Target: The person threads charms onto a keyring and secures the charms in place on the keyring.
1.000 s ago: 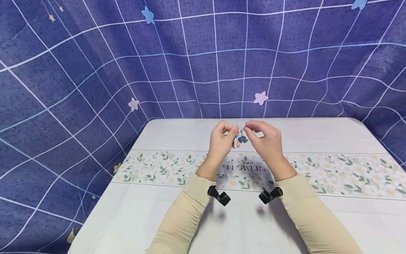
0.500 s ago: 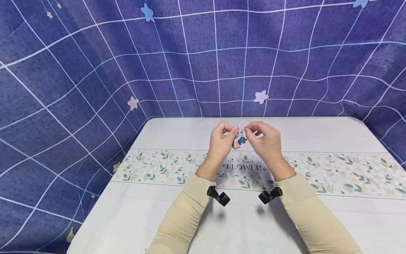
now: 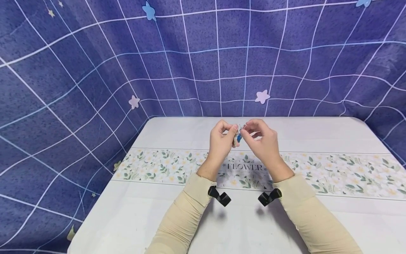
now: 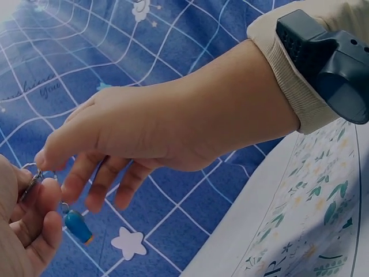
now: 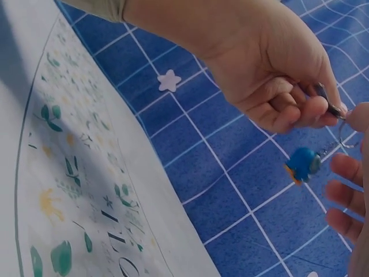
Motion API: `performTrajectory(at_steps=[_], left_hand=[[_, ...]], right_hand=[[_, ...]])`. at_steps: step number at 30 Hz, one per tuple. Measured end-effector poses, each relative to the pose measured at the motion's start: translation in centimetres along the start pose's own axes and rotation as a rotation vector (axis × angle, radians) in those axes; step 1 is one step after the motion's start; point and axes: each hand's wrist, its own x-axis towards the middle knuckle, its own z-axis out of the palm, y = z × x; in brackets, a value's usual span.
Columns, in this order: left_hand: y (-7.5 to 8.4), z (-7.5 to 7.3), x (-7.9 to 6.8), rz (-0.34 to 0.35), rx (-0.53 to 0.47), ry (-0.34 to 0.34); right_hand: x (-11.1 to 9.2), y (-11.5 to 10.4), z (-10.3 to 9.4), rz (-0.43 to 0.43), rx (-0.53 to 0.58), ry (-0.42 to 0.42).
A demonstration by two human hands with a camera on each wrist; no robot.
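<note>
In the head view, my left hand [image 3: 221, 138] and right hand [image 3: 261, 137] meet over the table's far half. The left thumb and fingers pinch a metal key [image 5: 330, 104]; most of it is hidden in the hand. A thin wire key ring [image 5: 345, 137] joins it, and the right hand [image 5: 349, 193] pinches this ring by thumb and index finger. The other right fingers are loosely bent. From the ring, on a short chain, dangles a small blue figure charm [image 4: 76, 226] with an orange end, between the hands. In the head view the charm [image 3: 239, 138] is partly covered.
A white tablecloth [image 3: 133, 211] with a floral band [image 3: 342, 173] reading FLOWER covers the table. Behind and to the left hangs a blue curtain [image 3: 203, 63] with a grid and stars. A black camera [image 3: 219, 196] is strapped to each wrist.
The right hand has shifted slightly left, closer to the left hand. The charm has swung and turned, now showing a narrower blue side. The left hand keeps its grip on the key.
</note>
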Motion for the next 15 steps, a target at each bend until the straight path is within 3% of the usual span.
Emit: performTrajectory(at_steps=[6,15], left_hand=[[-0.13,0.09,-0.01,0.019,0.032,-0.004],[-0.02,0.21,-0.2,0.03,0.076,-0.004]], right_hand=[[-0.11,-0.7,0.23,0.115,0.037,-0.011],[-0.1,-0.87,0.11,0.275,0.227,-0.004]])
